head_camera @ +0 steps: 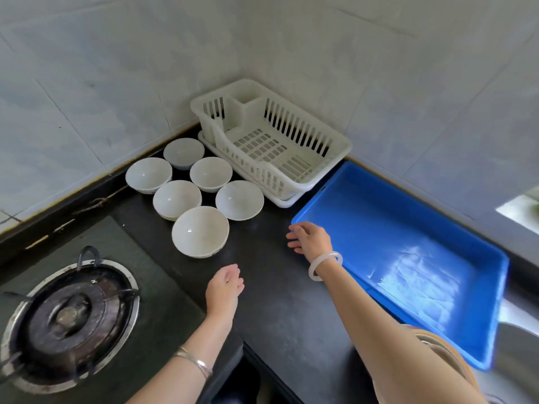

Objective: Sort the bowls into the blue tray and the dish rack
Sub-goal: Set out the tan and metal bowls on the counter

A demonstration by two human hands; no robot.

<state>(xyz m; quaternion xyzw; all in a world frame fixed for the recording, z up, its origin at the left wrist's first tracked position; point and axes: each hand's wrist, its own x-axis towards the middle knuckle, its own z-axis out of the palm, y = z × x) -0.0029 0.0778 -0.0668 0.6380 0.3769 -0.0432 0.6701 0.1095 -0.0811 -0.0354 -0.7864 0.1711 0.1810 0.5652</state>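
Several white bowls stand upright in a cluster on the dark counter, the nearest bowl (200,231) at the front and the farthest (183,152) by the wall. A white dish rack (338,142) sits in the corner with nothing in it. To its right lies the blue tray (414,228), also holding nothing. My left hand (224,288) hovers over the counter just below the nearest bowl, fingers loosely curled, holding nothing. My right hand (309,239) is at the tray's near left corner, fingers relaxed and spread, holding nothing.
A gas burner (70,313) with a metal ring sits at the lower left in a dark hob. Tiled walls close the corner behind the rack. The counter's front edge runs at the lower middle. A sink edge (519,330) shows at the far right.
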